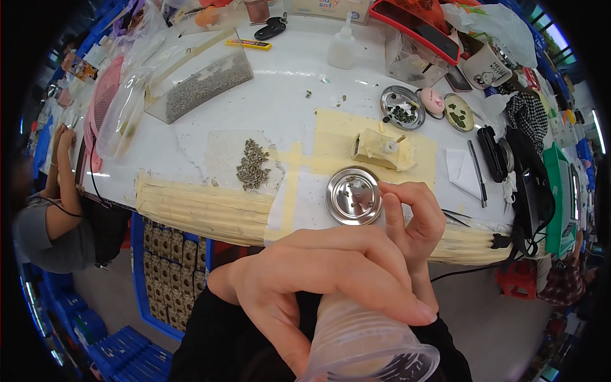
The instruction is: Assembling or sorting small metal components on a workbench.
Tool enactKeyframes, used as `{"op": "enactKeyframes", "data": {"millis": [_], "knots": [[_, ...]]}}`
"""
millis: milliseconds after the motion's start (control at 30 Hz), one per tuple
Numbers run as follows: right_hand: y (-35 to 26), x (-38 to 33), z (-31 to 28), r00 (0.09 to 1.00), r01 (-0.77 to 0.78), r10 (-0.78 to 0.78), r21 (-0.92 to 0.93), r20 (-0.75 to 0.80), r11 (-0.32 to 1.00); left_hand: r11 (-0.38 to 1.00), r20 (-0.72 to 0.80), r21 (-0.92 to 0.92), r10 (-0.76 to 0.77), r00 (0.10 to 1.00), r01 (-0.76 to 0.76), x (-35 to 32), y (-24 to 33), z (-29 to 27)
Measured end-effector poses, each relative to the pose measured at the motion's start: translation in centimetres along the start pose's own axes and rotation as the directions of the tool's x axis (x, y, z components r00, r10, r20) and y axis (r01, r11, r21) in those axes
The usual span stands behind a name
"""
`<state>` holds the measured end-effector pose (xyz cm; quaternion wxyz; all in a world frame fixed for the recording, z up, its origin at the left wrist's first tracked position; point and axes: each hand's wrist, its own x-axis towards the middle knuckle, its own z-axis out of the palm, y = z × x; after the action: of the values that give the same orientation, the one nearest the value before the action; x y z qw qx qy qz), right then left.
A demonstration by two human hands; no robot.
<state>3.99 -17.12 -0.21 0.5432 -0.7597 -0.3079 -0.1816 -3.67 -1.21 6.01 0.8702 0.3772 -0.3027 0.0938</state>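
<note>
A ribbed clear plastic cup (369, 340) tilts close to me at the bottom, and my left hand (318, 274) is wrapped round it. My right hand (417, 219) is closed in a pinch at the right rim of a shiny round metal dish (354, 198); whatever lies between its fingertips is too small to make out. A few small dark bits lie in the dish. Behind it stands a block wrapped in yellow tape (382, 149), with a white nozzle on top. Left of the dish, a heap of small grey-green pieces (252, 167) rests on a clear sheet.
A clear box of grey granules (210, 86) stands at the back left. Further right are a dish of dark green pieces (404, 108), a white squeeze bottle (342, 48), a red-cased phone (417, 28) and a black pen (477, 172). Another person (54, 216) sits at far left.
</note>
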Motion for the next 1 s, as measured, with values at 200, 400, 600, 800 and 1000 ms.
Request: {"op": "enactKeyframes", "data": {"millis": [200,400,600,800,1000], "knots": [[0.0,0.0,-0.1,1.0,-0.004,0.004,-0.002,0.004,1.0,0.997,-0.064,0.005,-0.074,0.995,0.074,-0.3,0.3,0.4],[0.0,0.1,-0.2,1.0,0.005,-0.005,-0.004,0.014,1.0,0.994,0.093,0.021,-0.105,0.99,0.103,-0.4,0.5,-1.9],[-0.1,0.1,-0.3,1.0,-0.001,0.001,0.006,0.019,1.0,0.969,0.109,0.085,-0.242,0.964,0.233,-3.5,2.0,-4.0],[-0.3,0.0,-0.2,1.0,0.006,-0.007,0.013,0.025,1.0,0.944,-0.226,0.17,-0.241,0.944,0.282,-9.0,4.1,-5.2],[-0.3,-0.1,0.0,0.999,0.02,-0.021,0.011,0.024,1.0,0.862,-0.499,0.469,0.079,0.863,0.192,-10.1,5.3,-5.7]]}}
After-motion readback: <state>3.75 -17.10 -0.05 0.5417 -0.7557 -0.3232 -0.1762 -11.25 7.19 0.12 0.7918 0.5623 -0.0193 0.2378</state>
